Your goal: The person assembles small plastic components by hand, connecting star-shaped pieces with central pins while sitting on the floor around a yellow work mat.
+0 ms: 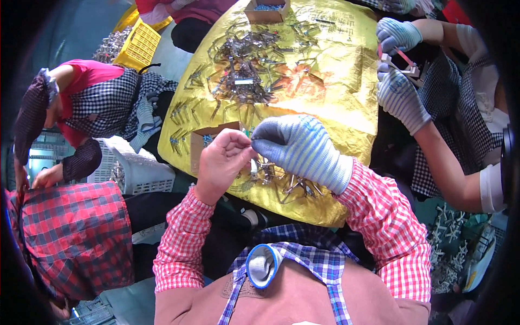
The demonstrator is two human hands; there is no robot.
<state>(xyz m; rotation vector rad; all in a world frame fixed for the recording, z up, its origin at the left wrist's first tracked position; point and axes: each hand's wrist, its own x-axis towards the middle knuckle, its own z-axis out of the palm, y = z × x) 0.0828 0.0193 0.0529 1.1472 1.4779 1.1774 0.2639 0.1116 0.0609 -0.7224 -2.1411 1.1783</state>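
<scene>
My bare left hand (225,161) is closed in a pinch, fingertips meeting those of my right hand (298,145), which wears a blue-and-white striped glove with a grey palm. Its fingers are pinched too. Whatever sits between them is too small to make out. Both hands are raised over the near part of a table covered in yellow sheeting (346,108). Under them lie several thin metal pieces (298,187), partly hidden by my right hand. Just behind my left hand stands a small cardboard box (196,151) holding little blue parts.
A heap of metal pieces (246,65) covers the table's middle; a second cardboard box (266,15) stands at the far end. At right a co-worker's gloved hands (401,92) hold a pink-and-white part. People sit at left, near a yellow crate (142,44) and a white basket (143,169).
</scene>
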